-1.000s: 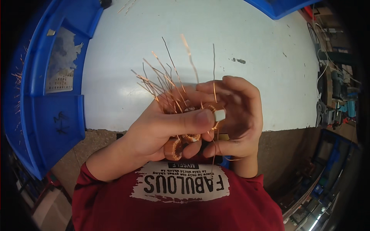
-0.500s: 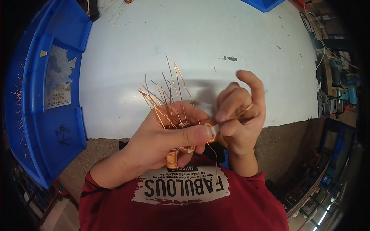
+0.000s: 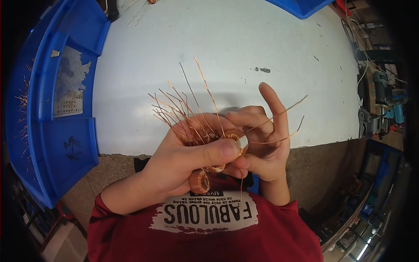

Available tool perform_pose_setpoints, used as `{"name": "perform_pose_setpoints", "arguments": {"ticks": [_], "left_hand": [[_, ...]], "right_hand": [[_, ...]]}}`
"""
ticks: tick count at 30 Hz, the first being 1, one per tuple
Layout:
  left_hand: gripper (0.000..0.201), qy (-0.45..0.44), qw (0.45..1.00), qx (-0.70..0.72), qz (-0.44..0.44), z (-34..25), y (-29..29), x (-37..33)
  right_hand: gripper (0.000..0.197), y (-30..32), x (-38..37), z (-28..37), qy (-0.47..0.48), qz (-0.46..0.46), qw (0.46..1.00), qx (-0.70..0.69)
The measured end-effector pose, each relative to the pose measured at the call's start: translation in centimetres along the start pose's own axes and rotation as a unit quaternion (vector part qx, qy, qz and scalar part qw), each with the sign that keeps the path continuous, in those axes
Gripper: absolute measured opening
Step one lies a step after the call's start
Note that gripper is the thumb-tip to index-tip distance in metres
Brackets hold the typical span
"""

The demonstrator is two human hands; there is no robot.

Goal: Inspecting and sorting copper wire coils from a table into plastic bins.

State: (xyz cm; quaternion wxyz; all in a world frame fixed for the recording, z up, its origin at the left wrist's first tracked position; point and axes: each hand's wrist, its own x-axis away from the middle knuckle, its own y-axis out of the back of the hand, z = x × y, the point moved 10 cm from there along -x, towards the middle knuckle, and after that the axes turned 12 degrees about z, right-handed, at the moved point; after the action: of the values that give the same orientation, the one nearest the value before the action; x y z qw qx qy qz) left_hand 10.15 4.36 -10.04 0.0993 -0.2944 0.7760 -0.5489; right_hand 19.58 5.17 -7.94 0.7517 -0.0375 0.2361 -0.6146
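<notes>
My left hand is closed around several copper-wound ring coils, its thumb pressed along the front one. That front coil has a pale band at its right side. Below the thumb a second coil shows in part, and another coil hangs out under the palm. Long bare copper wire ends fan up and left past my left fingers. My right hand is at the front coil, thumb and bent fingers against its edge, forefinger stretched up. Two wire ends cross its palm; one thin wire hangs down.
On the left stands a blue bin with copper wire ends showing along its outer side. The white table lies ahead, with a blue container at its far edge. Tools and equipment line the right side.
My right hand has moved slightly left, its curled fingers now against the front coil. The wire by its fingers now lies free across the palm. The coils have turned slightly.
</notes>
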Motion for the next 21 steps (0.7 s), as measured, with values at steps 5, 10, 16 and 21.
{"name": "perform_pose_setpoints", "arguments": {"ticks": [5,10,16,21], "left_hand": [[0.018,0.027,0.999,-0.023,0.015,0.5,0.0,-0.4],[0.021,0.033,0.999,-0.034,-0.020,0.9,0.4,-0.5],[0.021,0.022,0.999,-0.031,0.010,1.1,-0.4,-0.5],[0.018,0.007,0.999,-0.010,0.034,1.3,-1.5,0.0]], "right_hand": [[0.115,-0.8,-0.3,0.6,0.010,0.085,0.996,0.039],[0.120,-1.8,-0.7,0.5,0.016,0.127,0.992,0.004],[0.118,-2.5,-0.6,1.7,0.111,0.080,0.991,-0.007],[0.107,-2.1,-0.2,1.9,0.128,0.046,0.979,-0.153]]}}
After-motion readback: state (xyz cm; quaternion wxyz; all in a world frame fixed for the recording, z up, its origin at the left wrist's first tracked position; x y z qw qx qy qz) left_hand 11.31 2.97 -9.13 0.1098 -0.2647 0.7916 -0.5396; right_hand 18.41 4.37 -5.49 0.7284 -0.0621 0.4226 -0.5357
